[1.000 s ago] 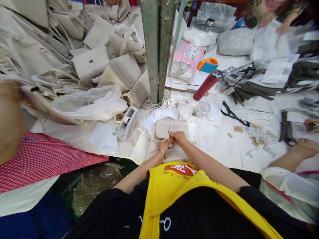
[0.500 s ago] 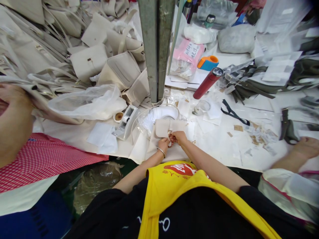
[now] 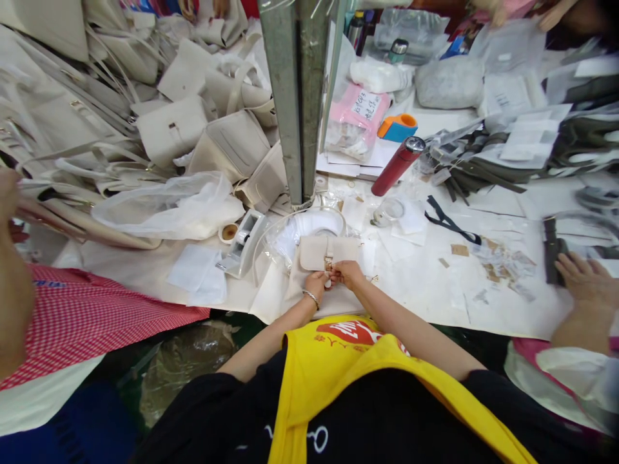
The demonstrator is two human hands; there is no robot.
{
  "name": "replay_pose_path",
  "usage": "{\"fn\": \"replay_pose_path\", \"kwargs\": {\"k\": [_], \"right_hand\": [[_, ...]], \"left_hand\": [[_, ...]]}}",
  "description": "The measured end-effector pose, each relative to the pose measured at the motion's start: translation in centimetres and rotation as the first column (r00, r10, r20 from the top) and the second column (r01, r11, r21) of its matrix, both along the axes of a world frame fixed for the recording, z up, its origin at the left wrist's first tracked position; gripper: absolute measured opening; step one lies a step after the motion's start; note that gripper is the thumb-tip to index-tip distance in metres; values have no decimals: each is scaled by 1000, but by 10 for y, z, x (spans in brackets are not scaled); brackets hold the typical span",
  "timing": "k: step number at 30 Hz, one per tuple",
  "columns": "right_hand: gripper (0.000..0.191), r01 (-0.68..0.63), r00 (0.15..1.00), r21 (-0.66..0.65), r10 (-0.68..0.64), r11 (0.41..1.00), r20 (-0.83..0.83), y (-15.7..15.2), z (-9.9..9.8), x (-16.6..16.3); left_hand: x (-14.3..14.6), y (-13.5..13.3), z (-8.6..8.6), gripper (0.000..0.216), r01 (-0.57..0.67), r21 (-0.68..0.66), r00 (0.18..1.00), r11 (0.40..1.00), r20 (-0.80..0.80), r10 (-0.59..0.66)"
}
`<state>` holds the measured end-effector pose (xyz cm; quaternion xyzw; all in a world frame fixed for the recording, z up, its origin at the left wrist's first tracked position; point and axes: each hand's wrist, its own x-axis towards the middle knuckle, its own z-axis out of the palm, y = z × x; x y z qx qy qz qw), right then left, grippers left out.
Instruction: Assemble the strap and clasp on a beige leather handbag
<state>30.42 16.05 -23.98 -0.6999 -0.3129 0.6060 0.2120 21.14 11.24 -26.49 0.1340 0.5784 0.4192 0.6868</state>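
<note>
A small beige handbag (image 3: 313, 254) lies in front of me at the table's near edge, its flap facing up. Down the middle of the flap runs a narrow closure strap (image 3: 329, 247) with a gold-coloured clasp (image 3: 329, 263). My left hand (image 3: 316, 285), with a bracelet at the wrist, is closed in a pinch just below the clasp. From the right, my right hand (image 3: 349, 274) also pinches at the strap end by the clasp. A small pale piece shows between the fingertips; what it is, I cannot make out.
Beige bags (image 3: 174, 129) pile up at left beyond a plastic bag (image 3: 178, 203). A metal post (image 3: 293, 103) rises ahead. A tape dispenser (image 3: 243, 245), a red flask (image 3: 399, 166) and a black strap (image 3: 449, 222) lie around. Co-workers' hands (image 3: 587, 277) are at both sides.
My hands stay at the clasp with small finger shifts, and more of the gold metal shows. The co-worker's hand at right now lies flatter beside a dark strap; the left co-worker's arm has moved outward.
</note>
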Motion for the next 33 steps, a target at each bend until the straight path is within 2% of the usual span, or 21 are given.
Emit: {"fn": "replay_pose_path", "kwargs": {"k": [2,3,4,6,7,8,10,14,20,23,25,28,30,33], "right_hand": [[2,-29,998,79,24,996,66,-3,2,5],[8,-67,989,178,42,982,142,-5,3,7],[13,-127,971,300,56,945,234,-6,5,8],[20,-292,917,514,84,807,389,-7,6,9],[20,-366,894,571,107,735,436,-8,7,9],[18,-418,878,594,139,688,458,-8,7,9],[15,-487,850,596,190,638,491,-7,6,8],[16,-567,788,556,203,608,581,-7,6,7],[20,-776,543,375,237,506,805,-8,13,7],[19,-813,475,320,238,486,847,-11,18,8],[18,-830,460,310,255,463,851,-14,21,8],[17,-831,481,335,271,445,834,-20,25,6],[17,-809,521,361,280,465,806,-22,29,2],[15,-744,597,386,285,545,750,-23,32,-7]], "left_hand": [[0,1,3,15,-3,8,1000,1000,11,3],[-1,1,4,16,-4,11,1000,1000,16,4],[-1,0,6,16,-6,13,1000,1000,22,6],[-2,0,8,17,-9,14,999,1000,34,8],[-2,0,8,17,-10,13,999,1000,41,10],[-2,0,9,17,-11,12,999,1000,47,10],[-3,-1,11,18,-11,9,998,1000,57,11],[-3,-2,13,19,-18,2,997,1000,70,18],[-3,-3,15,18,-42,11,995,999,87,40],[-2,-3,16,19,-42,19,995,999,93,40],[-3,-3,17,20,-45,31,994,999,101,41],[-3,-4,19,19,-56,54,992,997,116,50],[-4,-4,19,18,-62,62,991,996,120,54],[-4,-5,17,16,-59,68,992,996,116,51]]}}
